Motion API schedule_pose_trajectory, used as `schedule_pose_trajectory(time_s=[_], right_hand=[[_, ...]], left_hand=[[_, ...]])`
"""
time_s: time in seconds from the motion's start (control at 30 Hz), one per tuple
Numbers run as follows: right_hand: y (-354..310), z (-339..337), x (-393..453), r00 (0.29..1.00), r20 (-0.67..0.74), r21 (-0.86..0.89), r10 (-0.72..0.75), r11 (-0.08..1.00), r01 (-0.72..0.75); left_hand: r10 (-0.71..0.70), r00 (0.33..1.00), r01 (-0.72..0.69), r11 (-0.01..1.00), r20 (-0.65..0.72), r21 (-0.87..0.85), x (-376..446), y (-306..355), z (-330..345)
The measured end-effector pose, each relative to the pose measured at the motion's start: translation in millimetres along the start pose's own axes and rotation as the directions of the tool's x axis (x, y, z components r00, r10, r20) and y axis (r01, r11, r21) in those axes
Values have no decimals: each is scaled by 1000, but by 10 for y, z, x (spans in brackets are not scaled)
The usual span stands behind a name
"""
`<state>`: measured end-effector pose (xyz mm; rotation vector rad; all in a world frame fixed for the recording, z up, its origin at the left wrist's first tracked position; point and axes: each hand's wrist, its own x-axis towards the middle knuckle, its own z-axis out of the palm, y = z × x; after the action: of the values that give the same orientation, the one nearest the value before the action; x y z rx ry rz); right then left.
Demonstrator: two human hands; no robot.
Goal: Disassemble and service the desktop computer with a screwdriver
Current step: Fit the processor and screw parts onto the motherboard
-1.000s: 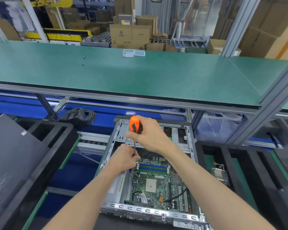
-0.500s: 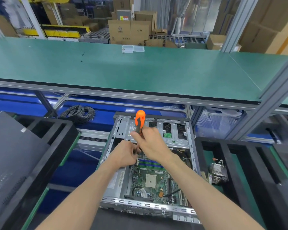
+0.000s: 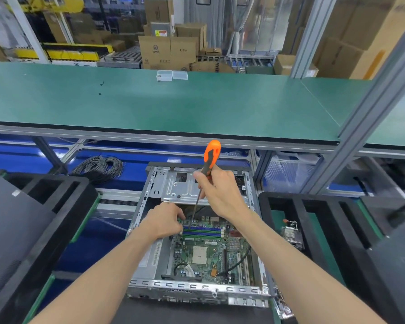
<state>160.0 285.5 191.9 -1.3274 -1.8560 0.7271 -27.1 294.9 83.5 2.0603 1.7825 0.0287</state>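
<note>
- The case (image 3: 197, 230) lies open on a low shelf under the green worktop (image 3: 150, 106), between two black foam trays, with the board (image 3: 211, 251) exposed inside.
- The right hand (image 3: 220, 190) has its fingers curled round the lower handle of the screwdriver (image 3: 209, 160). The orange grip points up and slightly right.
- The shaft slants down and left, and its tip meets the board at the far left end of the RAM slots (image 3: 202, 230). Whether it sits in a screw head is too small to tell.
- The left hand (image 3: 164, 222) rests just left of the tip, fingers (image 3: 181, 217) bent down toward that spot. What they pinch, if anything, cannot be told.
- Relation that matters: the tip's target lies directly below and just right of the left fingers, so the left hand is nearer. The slots' long axis runs left to right, across the shaft.
- The step in hand is probably loosening a board screw.
- Writing: a carton (image 3: 160, 31) behind the worktop bears a yellow and red warning label, and the brown boxes (image 3: 166, 52) carry printed logos, none readable. A white sticker on the board is also illegible.
- Two clear lidded boxes (image 3: 172, 75) sit at the worktop's far edge.
</note>
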Motion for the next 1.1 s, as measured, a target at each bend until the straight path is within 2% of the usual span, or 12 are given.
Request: schedule_pose_trajectory(time_s=[0.13,0.37,0.67,0.73,0.77,0.8,0.83,0.87,0.9,0.93,1.0,1.1], right_hand=[[38,-133,9,1000,-22,-11,3,1000,-3],[74,-189,-9,999,-46,17,-2,1000,3],[124,-277,-12,997,-82,7,-11,1000,12],[161,-293,-4,996,-92,-11,-11,1000,10],[183,-292,-2,997,-82,-13,-3,1000,2],[203,-281,-5,998,-62,-19,8,1000,-9],[225,-261,-11,999,-37,-29,21,999,-22],[248,-234,-23,999,-16,-41,31,999,-32],[272,-206,-40,999,-3,-50,40,998,-40],[295,-181,-57,999,5,-56,46,997,-45],[339,-139,-89,999,15,-66,52,997,-51],[392,-90,-112,997,35,-73,69,995,-66]], left_hand=[[22,999,-28,989,44,148,118,180,103],[-3,999,-3,984,35,180,289,387,281],[-108,988,94,988,106,124,326,467,388],[-215,974,220,971,70,-88,303,457,429],[-297,951,308,904,83,-298,292,460,451],[-362,923,373,747,134,-550,275,473,473],[-383,901,388,502,204,-773,253,502,494],[-378,889,366,244,260,-898,220,527,505],[-359,886,327,37,292,-944,184,543,496],[-339,893,280,-101,297,-955,155,555,477],[-323,910,185,-240,258,-953,104,567,429],[-327,918,120,-311,224,-943,66,574,415]])
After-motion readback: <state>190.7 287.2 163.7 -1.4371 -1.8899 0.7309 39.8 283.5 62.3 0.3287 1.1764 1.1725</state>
